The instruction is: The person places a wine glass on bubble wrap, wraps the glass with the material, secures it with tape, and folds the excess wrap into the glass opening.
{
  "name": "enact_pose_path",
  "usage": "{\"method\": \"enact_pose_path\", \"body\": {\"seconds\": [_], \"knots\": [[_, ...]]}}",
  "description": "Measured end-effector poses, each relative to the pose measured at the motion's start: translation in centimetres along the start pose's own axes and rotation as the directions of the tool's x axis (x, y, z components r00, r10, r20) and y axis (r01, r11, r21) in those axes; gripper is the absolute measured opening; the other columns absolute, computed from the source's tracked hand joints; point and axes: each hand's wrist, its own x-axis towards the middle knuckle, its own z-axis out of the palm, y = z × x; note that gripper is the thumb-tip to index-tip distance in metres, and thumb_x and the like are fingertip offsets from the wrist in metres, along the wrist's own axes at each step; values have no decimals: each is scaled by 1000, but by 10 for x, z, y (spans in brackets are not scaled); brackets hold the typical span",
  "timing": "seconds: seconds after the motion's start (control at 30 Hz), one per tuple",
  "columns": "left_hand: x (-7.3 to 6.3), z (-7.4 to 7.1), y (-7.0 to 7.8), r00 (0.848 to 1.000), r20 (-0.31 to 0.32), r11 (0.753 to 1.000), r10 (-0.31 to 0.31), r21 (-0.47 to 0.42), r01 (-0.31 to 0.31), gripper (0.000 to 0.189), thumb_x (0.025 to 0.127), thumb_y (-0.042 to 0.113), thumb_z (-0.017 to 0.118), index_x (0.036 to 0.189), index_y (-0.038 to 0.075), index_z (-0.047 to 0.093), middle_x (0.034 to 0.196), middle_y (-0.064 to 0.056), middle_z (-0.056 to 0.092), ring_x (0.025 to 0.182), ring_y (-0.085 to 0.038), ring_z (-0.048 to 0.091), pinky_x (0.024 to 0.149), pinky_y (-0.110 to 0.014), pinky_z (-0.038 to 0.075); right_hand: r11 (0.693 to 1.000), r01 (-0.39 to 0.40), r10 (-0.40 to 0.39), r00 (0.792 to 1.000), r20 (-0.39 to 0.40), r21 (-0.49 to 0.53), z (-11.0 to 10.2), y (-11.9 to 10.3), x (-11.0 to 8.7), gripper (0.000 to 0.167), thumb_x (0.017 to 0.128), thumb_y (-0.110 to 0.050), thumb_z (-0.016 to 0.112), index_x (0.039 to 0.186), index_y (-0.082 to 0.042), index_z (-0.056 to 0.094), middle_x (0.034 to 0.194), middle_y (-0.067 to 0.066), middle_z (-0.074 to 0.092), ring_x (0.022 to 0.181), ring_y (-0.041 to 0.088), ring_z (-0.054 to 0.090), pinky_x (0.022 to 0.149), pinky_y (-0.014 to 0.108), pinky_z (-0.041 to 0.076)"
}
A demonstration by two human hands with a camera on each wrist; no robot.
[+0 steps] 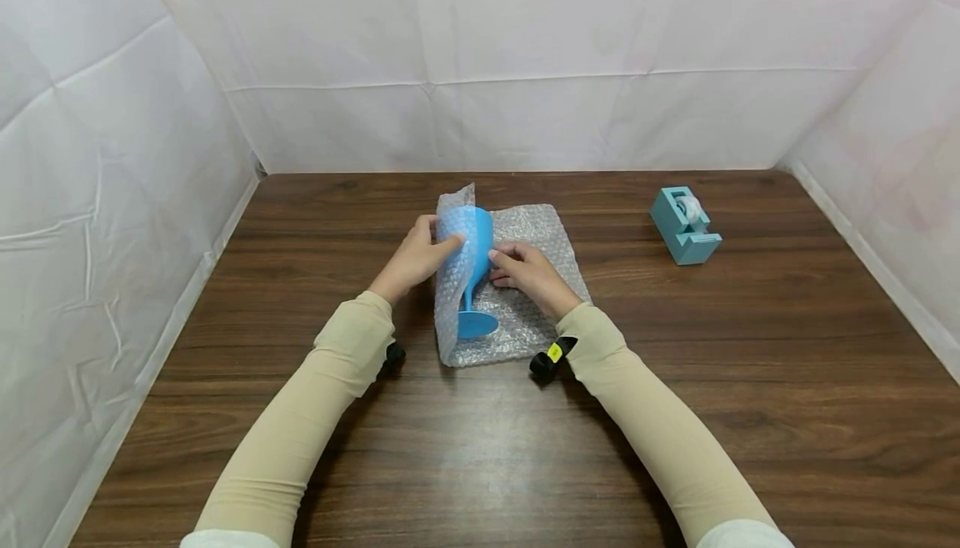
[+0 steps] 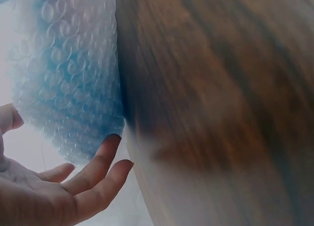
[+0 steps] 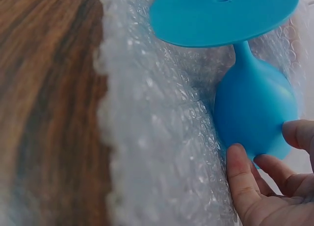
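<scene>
A blue goblet (image 1: 482, 249) lies on its side on a sheet of bubble wrap (image 1: 536, 227), its round foot (image 3: 225, 17) toward the person. The sheet's left part stands folded up over the left side of the bowl. My left hand (image 1: 417, 258) holds this raised flap (image 2: 73, 88), thumb over its front and the other fingers behind it. From the right, my right hand (image 1: 528, 274) holds the goblet's bowl (image 3: 255, 108) between thumb and fingertips. Blue shows through the wrap in the left wrist view.
On the dark wooden table (image 1: 480, 456), a teal tape dispenser (image 1: 684, 227) with a roll of clear tape stands at the back right. White cloth walls (image 1: 525, 123) enclose the table at the back and both sides.
</scene>
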Motion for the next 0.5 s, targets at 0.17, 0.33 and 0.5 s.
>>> {"method": "enact_pose_path", "body": {"seconds": [0.17,0.33,0.5], "knots": [[0,4,3,1000,-23,1000,2,8,-2,76,97,43,49,152,4,14,156,-21,18,143,-35,26,113,-51,29,1000,7,-7,1000,4,1,-2,1,-1,39,101,-25,50,128,3,48,127,19,51,111,30,59,96,38,50],[1,8,6,999,-35,1000,-5,0,5,76,97,44,51,151,4,14,154,-23,16,141,-37,27,113,-51,30,1000,6,-6,1000,2,-5,-4,1,-4,40,102,-24,49,132,3,48,126,20,53,109,28,60,94,37,51],[2,11,8,999,-39,1000,-12,-5,12,76,96,44,51,151,6,13,151,-23,17,138,-38,31,111,-51,32,1000,13,-13,1000,1,15,-5,1,-4,43,102,-22,48,136,3,46,123,19,54,97,20,62,89,33,54]]}}
